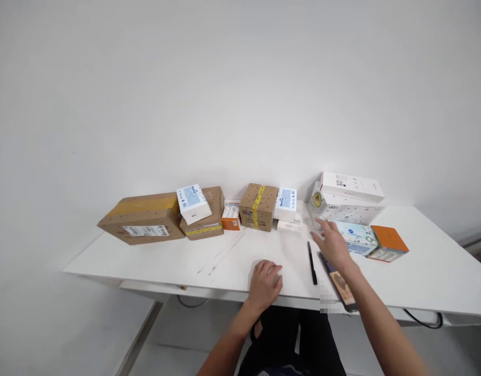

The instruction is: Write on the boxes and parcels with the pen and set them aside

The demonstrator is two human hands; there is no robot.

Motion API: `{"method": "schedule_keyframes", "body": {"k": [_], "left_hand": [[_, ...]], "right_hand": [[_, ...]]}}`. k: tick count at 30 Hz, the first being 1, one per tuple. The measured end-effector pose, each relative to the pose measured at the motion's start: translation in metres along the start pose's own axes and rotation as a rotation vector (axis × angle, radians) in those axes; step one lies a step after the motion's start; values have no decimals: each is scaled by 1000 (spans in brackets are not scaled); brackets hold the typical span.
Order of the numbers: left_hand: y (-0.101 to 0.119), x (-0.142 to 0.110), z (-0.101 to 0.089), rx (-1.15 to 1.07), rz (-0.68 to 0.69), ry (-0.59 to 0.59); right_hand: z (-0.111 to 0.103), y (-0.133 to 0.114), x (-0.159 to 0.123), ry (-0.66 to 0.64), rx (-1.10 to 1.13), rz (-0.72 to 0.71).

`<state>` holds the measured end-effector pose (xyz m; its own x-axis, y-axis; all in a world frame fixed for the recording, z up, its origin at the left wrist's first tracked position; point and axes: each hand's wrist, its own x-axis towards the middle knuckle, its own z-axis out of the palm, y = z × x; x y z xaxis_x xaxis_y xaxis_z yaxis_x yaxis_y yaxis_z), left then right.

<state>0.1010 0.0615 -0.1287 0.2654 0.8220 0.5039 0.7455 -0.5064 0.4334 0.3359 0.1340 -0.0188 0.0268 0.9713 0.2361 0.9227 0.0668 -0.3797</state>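
My left hand [266,283] rests near the front edge of the white desk [232,266], loosely curved, with a gap between thumb and forefinger and nothing visible in it. My right hand [332,243] reaches over the desk with its fingers apart, holding nothing. It is close to a white box with a round green picture [342,208] and a light blue patterned box [353,236]. Whether its fingertips touch either box I cannot tell. A black pen [312,263] lies left of my right forearm. The phone [336,282] lies partly under that forearm.
At the left stand a large brown carton [146,219] and a smaller carton [203,230] bearing a white-blue box [193,202]. Further right are an orange-white box [231,216], a yellow-taped carton [248,206] and stacked white boxes [286,203]. An orange-topped box [391,240] sits right.
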Motion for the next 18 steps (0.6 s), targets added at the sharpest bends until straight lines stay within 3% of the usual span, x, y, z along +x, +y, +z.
{"method": "schedule_keyframes", "body": {"k": [2,8,12,18], "left_hand": [[3,-1,1,16,19,0],[2,-3,2,6,-13,51],[2,-4,3,0,-22,48],[2,-3,0,-19,-18,31]], "right_hand": [[17,-26,15,22,-40,-54],[51,-85,69,-36,-301,9],[74,-92,85,-55,-323,-29],[92,-82,83,0,-341,-3]]}}
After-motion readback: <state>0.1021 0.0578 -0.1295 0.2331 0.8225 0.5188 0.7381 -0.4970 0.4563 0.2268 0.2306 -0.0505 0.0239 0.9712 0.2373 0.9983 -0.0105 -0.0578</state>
